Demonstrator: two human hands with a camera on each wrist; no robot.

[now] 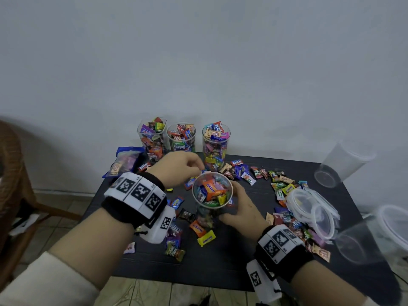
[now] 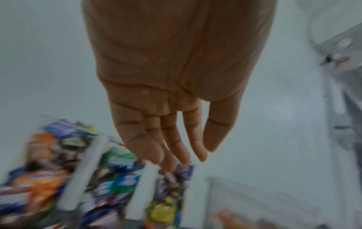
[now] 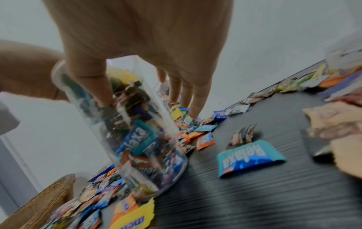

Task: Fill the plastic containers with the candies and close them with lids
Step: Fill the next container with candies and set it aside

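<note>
Head view: right hand (image 1: 239, 205) grips a clear round plastic container (image 1: 212, 196), thumb and fingers wrapped around its wall. The container stands near the middle of the black table (image 1: 231, 268), nearly full of wrapped candies. Left hand (image 1: 180, 167) hovers at the container's far rim, fingers bent downward; whether they pinch a candy cannot be told here. 3 filled containers (image 1: 182, 138) stand without lids in a row at the table's far edge. Loose candies (image 1: 206, 238) lie scattered around. A stack of clear lids (image 1: 313, 206) lies to the right.

Left wrist view: blurred. Fingers (image 2: 176, 139) extend nearly straight, close together, nothing held. The filled containers appear below.

Right wrist view: thumb on the near wall, fingers (image 3: 176, 88) on the far wall. A blue Relaxa candy (image 3: 250, 156) lies just beside the base.
</note>
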